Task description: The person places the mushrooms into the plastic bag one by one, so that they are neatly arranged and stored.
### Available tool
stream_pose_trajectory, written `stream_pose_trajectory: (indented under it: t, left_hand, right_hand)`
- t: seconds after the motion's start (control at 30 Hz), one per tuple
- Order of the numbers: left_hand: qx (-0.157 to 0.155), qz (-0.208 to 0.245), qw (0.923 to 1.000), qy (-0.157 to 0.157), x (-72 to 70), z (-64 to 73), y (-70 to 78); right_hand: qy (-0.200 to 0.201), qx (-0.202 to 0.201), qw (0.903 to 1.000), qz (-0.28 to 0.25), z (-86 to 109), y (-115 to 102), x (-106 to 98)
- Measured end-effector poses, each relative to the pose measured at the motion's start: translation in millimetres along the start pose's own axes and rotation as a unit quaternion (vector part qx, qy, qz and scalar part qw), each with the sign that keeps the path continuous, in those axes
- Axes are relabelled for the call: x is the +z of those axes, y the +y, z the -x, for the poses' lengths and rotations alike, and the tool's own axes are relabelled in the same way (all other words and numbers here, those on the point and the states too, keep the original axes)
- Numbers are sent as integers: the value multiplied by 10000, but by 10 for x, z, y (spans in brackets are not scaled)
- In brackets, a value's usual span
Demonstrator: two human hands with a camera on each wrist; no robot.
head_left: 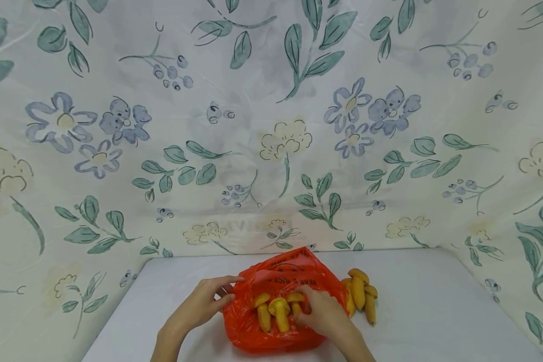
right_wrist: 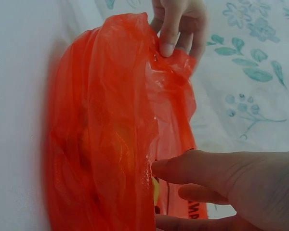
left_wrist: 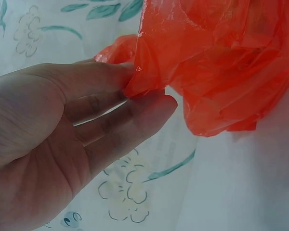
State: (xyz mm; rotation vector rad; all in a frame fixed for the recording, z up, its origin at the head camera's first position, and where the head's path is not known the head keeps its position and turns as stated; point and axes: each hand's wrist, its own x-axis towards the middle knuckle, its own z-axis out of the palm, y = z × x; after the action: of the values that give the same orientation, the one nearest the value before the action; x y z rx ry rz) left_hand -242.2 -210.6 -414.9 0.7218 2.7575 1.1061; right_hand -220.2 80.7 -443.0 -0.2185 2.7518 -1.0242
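A red plastic bag [head_left: 271, 344] with dark printing lies on the white table with its mouth facing me. Three yellow-brown mushrooms [head_left: 282, 314] show side by side in its opening. My left hand [head_left: 203, 303] pinches the bag's left edge between thumb and fingers; the left wrist view shows the thin film [left_wrist: 156, 62] caught there. From the right, my right hand [head_left: 323, 309] reaches into the mouth, finger and thumb around the rightmost mushroom [head_left: 297, 299]. In the right wrist view, a sliver of yellow [right_wrist: 156, 192] shows between its fingers, the rest hidden by the bag.
Several more mushrooms [head_left: 358, 291] lie in a bunch on the table, just right of the bag and close to my right forearm. Floral cloth [head_left: 271, 201] hangs behind and on both sides of the white tabletop [head_left: 434, 311].
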Motion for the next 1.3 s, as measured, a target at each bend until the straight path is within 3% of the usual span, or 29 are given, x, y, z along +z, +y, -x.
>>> stream_pose_trajectory:
  t: [0.43, 0.83, 1.1, 1.3]
  left_hand:
    - [8, -6, 10000, -6, -8, 2, 10]
    - [-31, -76, 10000, 30, -15, -21, 11]
    - [-79, -1, 10000, 54, -37, 12, -1]
    - [-143, 33, 9999, 72, -52, 31, -22]
  right_hand:
    - [62, -55, 9999, 142, 23, -10, -39]
    - [321, -363, 9978, 457, 107, -72, -175]
    - [606, -187, 9941, 874, 140, 26, -264]
    - [669, -295, 9941, 801, 160, 120, -364]
